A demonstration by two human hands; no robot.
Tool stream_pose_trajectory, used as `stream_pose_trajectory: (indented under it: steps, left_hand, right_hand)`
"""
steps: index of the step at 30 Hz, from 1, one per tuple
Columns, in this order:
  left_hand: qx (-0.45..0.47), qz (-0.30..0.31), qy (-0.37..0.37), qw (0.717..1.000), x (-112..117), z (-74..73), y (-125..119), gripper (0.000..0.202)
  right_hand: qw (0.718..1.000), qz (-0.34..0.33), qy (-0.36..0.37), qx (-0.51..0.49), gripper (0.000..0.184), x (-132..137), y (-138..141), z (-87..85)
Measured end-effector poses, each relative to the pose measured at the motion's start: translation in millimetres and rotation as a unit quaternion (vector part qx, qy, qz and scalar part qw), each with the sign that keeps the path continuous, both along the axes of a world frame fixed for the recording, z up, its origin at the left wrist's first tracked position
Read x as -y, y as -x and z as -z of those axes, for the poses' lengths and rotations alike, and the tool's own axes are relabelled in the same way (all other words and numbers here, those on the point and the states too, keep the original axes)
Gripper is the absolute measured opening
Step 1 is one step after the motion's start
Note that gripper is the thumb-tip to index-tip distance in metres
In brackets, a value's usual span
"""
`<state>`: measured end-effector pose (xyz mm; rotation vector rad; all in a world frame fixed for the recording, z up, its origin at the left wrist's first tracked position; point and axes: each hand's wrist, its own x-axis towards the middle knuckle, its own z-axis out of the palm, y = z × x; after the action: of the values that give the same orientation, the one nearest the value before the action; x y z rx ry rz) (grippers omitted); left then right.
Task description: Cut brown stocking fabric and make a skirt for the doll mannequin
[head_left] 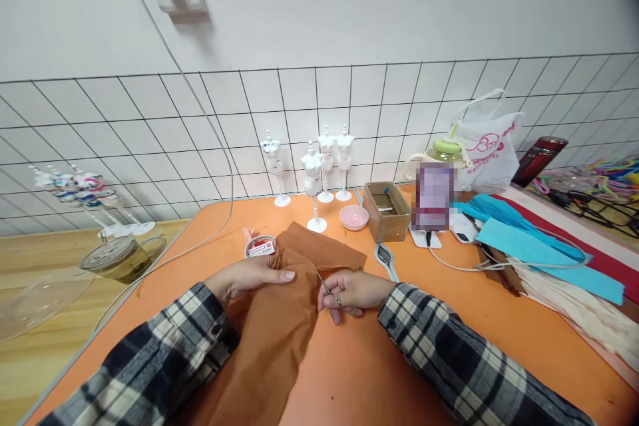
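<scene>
Brown fabric, cropped below, lies on the orange table, pinched by the left hand, fingers largely hidden, while the right hand grips a slim, partly concealed metal tool.

From the head, 1 view looks forward and down over 2 nearby hands toward the tiled wall.

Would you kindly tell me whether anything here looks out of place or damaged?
Nothing looks spilled or broken. One oddity: the upright screen right of the cardboard box is covered by coarse blocks, so it is unreadable. The dark red flask at far right appears tilted, though lens distortion may explain that.
</scene>
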<state>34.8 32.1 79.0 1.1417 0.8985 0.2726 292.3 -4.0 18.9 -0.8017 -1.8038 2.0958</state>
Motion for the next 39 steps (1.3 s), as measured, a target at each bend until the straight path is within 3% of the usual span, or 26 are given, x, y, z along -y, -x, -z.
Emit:
stream_pose_trajectory:
  steps: [5,13,17,21,26,32,36,39]
  left_hand:
    - [0.042,-0.034,-0.008,0.999,9,15.3,-2,0.037]
    - [0.142,-0.023,0.003,0.990,24,29.8,-6,0.045]
    - [0.109,-0.085,-0.058,0.989,25,36.1,-15,0.046]
    - [0.097,-0.098,-0.082,0.987,24,42.5,-18,0.045]
    - [0.125,-0.080,-0.087,0.985,27,44.5,-17,0.049]
    - [0.125,-0.095,-0.154,0.976,27,49.5,-23,0.048]
    - [0.112,-0.054,-0.185,0.975,25,53.9,-25,0.050]
    - [0.118,-0.028,-0.189,0.975,23,56.3,-22,0.052]
  right_hand:
    - [0.999,-0.048,0.019,-0.008,0.046,1,-1,0.3]
    - [0.993,-0.055,0.091,-0.059,0.049,0,2,1.3]
    - [0.994,-0.043,0.092,-0.052,0.048,-1,1,1.1]
    - [0.994,-0.036,0.083,-0.062,0.044,-1,1,2.9]
    - [0.994,-0.036,0.084,-0.060,0.044,0,-4,-1.6]
    - [0.997,-0.040,0.066,-0.015,0.046,1,-6,-8.2]
    - [0.999,0.000,0.042,0.021,0.047,4,1,-5.6]
    - [0.999,-0.006,0.041,0.025,0.049,5,3,-4.6]
